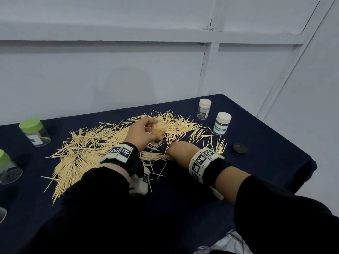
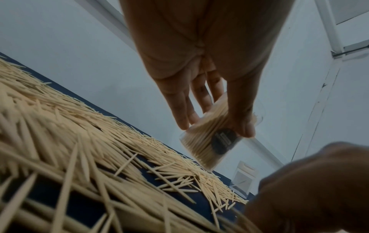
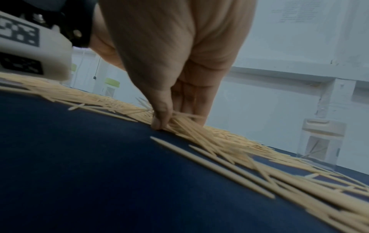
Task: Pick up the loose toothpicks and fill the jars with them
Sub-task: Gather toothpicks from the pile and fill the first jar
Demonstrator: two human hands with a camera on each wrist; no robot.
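A wide heap of loose toothpicks (image 1: 86, 149) covers the middle of the dark blue tablecloth (image 1: 266, 136). My left hand (image 1: 145, 132) grips a clear open jar (image 1: 159, 132) packed with toothpicks, tilted above the heap; in the left wrist view the jar (image 2: 207, 141) sits between thumb and fingers. My right hand (image 1: 180, 151) is down on the cloth just right of it, thumb and fingers pinching a small bunch of toothpicks (image 3: 179, 122) that still lies on the cloth. The right fingertips are hidden in the head view.
Two cream-lidded jars (image 1: 204, 109) (image 1: 222, 123) stand at the back right, a dark lid (image 1: 240, 148) lies near the right edge. Green-lidded jars (image 1: 34, 132) (image 1: 8, 167) stand at the left. The table's right edge drops off close to the lid.
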